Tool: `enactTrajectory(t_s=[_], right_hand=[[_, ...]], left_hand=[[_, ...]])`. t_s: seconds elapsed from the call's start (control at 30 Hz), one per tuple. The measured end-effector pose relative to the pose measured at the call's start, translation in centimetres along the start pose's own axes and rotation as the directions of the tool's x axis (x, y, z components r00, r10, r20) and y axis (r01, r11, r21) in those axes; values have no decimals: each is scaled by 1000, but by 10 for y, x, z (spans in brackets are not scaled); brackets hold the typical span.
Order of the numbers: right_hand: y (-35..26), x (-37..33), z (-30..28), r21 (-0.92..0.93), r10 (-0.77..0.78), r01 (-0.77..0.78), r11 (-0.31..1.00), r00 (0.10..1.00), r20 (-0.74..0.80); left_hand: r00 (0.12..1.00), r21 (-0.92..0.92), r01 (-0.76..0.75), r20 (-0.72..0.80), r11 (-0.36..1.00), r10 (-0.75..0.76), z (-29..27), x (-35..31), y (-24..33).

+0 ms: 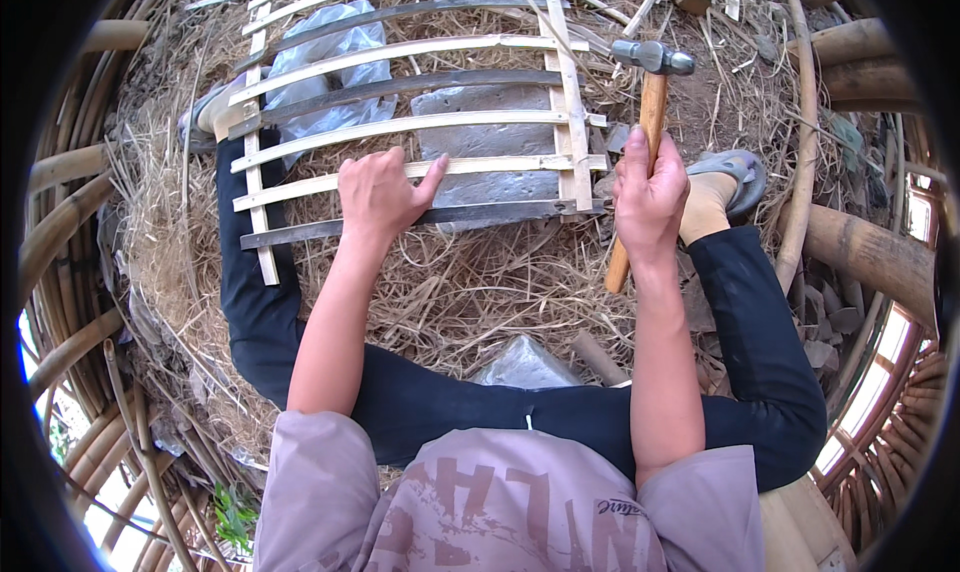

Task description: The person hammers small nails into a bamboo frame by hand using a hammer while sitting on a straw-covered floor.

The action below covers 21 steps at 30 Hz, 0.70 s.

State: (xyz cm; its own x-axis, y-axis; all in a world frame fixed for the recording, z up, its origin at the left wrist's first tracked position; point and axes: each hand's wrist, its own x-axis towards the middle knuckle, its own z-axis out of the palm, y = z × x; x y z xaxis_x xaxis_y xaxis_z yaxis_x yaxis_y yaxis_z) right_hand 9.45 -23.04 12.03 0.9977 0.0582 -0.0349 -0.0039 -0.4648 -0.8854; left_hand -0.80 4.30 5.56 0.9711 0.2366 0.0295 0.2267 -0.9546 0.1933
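A slatted bamboo frame [480, 121] of pale and dark strips lies in front of me, its crosspieces running along the left and right sides. My left hand [380, 194] is closed over one pale slat near the front, thumb stretched along it to the right. In my right hand [650, 194] is a hammer [655, 102], gripped around its wooden handle and held upright, with the metal head above the hand. The hammer is just right of the frame's right crosspiece. Beneath the slats sits a flat grey stone block [485, 177].
Clear plastic sheeting [340, 57] lies under the frame's left part. Straw [450, 292] and bamboo scraps cover the ground. A plastic-wrapped block [525, 364] sits between my legs. Thick bamboo poles [865, 257] stand at the right, more bamboo [75, 222] at the left.
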Motion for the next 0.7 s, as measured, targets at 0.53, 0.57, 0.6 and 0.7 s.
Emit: enactTrajectory(t_s=[0.53, 0.57, 0.6, 0.7], right_hand=[[-47, -2, -31, 87, 48, -57, 995, 994, 98], [-46, -1, -30, 86, 50, -58, 995, 994, 96], [-45, -1, -30, 81, 46, -54, 995, 994, 99], [-48, -2, -25, 83, 52, -60, 995, 994, 97]], left_hand=[[992, 33, 22, -123, 999, -17, 9, 1, -18], [992, 33, 19, -122, 999, -15, 8, 0, -19], [992, 38, 34, -119, 999, -30, 6, -2, -19], [993, 38, 53, -109, 998, -48, 8, -6, -20]])
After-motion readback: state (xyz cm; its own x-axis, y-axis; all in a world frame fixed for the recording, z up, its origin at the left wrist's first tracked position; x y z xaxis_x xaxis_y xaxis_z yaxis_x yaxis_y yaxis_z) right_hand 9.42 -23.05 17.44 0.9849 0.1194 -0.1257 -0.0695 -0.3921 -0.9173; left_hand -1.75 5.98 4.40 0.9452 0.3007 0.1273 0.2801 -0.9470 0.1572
